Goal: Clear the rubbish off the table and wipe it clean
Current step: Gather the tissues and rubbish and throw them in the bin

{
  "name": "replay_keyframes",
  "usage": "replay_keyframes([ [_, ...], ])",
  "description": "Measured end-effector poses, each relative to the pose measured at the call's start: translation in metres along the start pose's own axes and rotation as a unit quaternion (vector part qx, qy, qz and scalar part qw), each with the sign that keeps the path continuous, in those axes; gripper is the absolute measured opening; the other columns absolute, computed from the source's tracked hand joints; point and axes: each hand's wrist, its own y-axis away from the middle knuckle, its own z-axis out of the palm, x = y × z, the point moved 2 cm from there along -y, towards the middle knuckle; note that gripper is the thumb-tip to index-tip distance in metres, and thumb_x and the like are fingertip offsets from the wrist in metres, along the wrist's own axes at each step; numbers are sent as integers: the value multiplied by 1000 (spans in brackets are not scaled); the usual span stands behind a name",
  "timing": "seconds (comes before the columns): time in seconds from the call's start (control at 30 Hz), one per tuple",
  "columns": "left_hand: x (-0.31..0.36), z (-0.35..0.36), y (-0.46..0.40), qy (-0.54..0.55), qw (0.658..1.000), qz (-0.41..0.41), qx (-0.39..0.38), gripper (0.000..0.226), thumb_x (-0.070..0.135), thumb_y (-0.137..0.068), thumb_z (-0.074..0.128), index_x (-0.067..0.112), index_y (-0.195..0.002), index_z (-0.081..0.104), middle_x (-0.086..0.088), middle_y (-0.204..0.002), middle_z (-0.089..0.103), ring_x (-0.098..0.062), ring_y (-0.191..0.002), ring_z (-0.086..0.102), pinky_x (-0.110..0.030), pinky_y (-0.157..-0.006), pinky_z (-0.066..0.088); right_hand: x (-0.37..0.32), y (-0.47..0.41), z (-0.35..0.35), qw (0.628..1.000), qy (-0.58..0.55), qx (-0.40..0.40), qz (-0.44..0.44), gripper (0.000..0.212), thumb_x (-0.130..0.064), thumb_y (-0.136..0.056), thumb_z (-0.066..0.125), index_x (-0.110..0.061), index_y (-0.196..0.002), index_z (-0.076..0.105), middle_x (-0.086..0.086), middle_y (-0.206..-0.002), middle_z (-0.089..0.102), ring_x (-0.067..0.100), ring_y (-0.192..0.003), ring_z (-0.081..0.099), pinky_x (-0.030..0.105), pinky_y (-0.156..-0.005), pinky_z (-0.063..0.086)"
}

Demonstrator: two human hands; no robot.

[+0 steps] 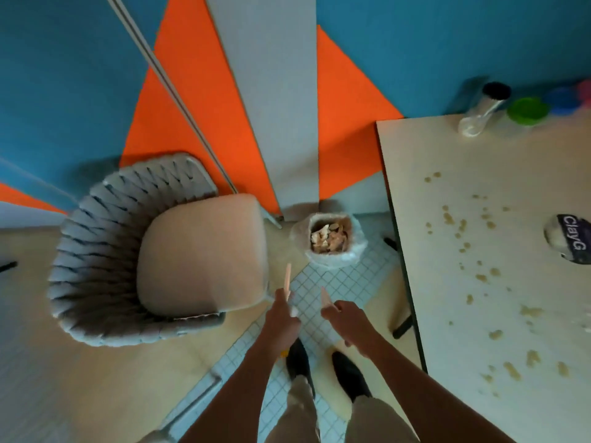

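Crumbs [473, 238] lie scattered over the table [415, 161] on the right. Away from it, above the tiled floor, the left hand [283, 318] pinches a thin stick [287, 279], the right hand [348, 321] another stick [326, 297], both near the full bin [329, 239].

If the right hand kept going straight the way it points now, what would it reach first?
Most likely the lined bin. The right hand pinches a thin stick angled up and slightly left over the tiled floor, with nothing visible between. Depth is unclear, so it might pass just left of the bin.
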Motion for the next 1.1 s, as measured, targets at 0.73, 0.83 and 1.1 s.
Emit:
replay_keyframes([
  [0.73, 48, -16, -143, -131, 988, 40, -69, 45, 2, -84, 63, 16, -123, 46, -9, -125, 53, -31, -112, 59, -45, -89, 56, -17, -103, -26, 946, -230, 58, 219, 14, -9, -91, 40, -8, -85, 53, 5, -63, 44, 13, -43, 32, 20, -43, 25],
  [0.83, 53, -8, -171, -157, 984, 24, -81, 49, 5, -82, 65, 17, -126, 47, -8, -128, 53, -29, -115, 56, -37, -91, 53, -21, -134, -38, 956, -209, 43, 202, 19, -17, -92, 40, -16, -74, 48, 2, -66, 42, 14, -49, 37, 26, -46, 32],
  [1.1, 58, 27, -260, -173, 982, 16, -71, 51, -1, -83, 58, 12, -131, 47, -11, -127, 51, -30, -116, 55, -44, -96, 52, 1, -230, -53, 928, -252, 55, 268, 15, -13, -90, 42, -11, -76, 49, 5, -55, 39, 16, -40, 37, 20, -45, 32],
])
